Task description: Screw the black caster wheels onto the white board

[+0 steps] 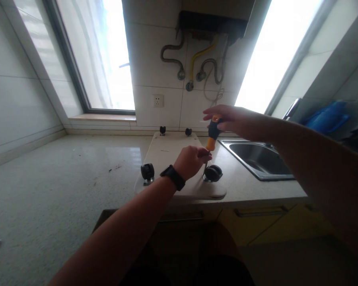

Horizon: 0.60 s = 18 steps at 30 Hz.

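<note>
My right hand (226,118) grips the yellow and black handle of a screwdriver (214,133) from above. The screwdriver points down, slightly tilted, its tip at the mounting plate of the near right caster wheel (213,173). Closed around the screwdriver's shaft just under the handle is my left hand (192,159), with a black watch on the wrist. A pale board (173,153) lies on the counter with its casters up. Another caster (147,171) stands at the near left corner, and two smaller-looking ones (162,130) at the far end. The screw itself is too small to see.
A steel sink (256,159) is set into the counter (77,190) on the right, with a blue bag-like item (326,117) behind it. Pipes (193,59) and a wall socket (158,101) are on the tiled wall ahead. Yellowish drawers (256,226) lie below the counter's front edge.
</note>
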Tool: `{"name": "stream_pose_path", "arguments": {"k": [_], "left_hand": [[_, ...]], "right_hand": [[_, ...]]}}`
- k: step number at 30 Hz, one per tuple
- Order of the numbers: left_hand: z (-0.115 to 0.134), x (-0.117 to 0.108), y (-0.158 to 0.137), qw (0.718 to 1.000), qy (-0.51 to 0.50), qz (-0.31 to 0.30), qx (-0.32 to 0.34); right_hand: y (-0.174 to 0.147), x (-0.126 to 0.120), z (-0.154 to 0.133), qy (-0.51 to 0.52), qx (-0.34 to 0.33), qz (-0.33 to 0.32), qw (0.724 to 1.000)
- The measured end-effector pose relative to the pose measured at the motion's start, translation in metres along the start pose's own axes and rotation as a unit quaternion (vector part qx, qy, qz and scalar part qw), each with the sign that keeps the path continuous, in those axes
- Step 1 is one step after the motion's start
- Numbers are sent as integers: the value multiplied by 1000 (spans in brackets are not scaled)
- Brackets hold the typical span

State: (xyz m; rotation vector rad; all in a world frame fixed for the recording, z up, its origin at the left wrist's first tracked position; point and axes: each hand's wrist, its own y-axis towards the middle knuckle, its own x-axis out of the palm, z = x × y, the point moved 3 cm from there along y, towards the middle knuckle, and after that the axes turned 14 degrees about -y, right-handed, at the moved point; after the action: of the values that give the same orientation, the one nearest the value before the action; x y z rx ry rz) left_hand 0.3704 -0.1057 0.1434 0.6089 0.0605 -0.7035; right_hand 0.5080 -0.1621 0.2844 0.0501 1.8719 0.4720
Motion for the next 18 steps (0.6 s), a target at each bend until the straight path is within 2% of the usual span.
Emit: {"name": "stream_pose_path", "arguments": {"k": [2, 5, 11, 15, 18], "left_hand": [[0, -1, 0, 1000, -5, 0, -5], [0, -1, -1, 1000, -3, 0, -4], [-1, 2, -1, 1000, 10, 2, -2], [0, 3, 1, 999, 29, 12, -5], [1, 3, 1, 999, 41, 15, -9]], "right_hand": [[0, -1, 3, -18, -16, -17, 1000], [2, -3, 6, -96, 17, 9, 995], [6, -6, -7, -276, 98, 81, 953], [5, -6, -12, -322, 119, 110, 933], [4, -6, -10, -296, 100, 89, 946]]}}
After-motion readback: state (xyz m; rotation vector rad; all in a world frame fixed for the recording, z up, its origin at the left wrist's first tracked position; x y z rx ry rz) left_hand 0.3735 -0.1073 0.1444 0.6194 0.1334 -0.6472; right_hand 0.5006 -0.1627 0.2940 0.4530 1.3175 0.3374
